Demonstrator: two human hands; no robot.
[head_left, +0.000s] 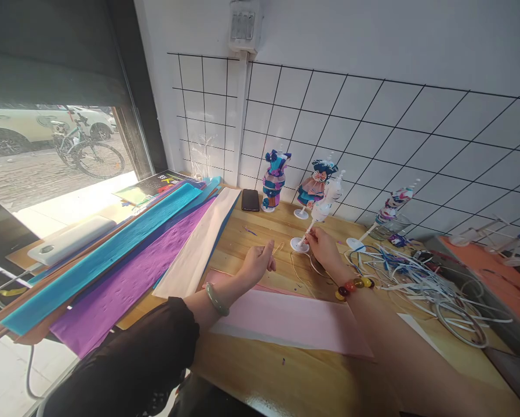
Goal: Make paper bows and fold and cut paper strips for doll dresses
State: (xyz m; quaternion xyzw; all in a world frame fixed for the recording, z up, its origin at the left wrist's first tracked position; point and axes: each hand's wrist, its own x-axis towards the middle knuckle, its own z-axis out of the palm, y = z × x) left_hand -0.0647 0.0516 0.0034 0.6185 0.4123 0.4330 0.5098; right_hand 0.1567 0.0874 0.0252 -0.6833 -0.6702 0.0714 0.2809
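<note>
My right hand (324, 249) is closed around the thin white pole of a small dress-form mannequin (327, 200), just above its round white base (300, 245). The mannequin leans to the right and has a pale, bare-looking body. To its left, my left hand (260, 262) is closed over the table with the thumb up. A thin tan strand (279, 248) shows by its fingertips; whether the fingers grip it I cannot tell. Beneath my forearms lies a long pink paper or fabric strip (286, 318).
Dressed mini mannequins stand behind: one in blue and purple (275, 182), one with a peach skirt (312, 185), one tilted (394, 205). A phone (250, 200) lies near the wall. Blue (107, 255), purple (138, 278) and cream sheets (199, 243) spread left; tangled white strips (416, 275) lie right.
</note>
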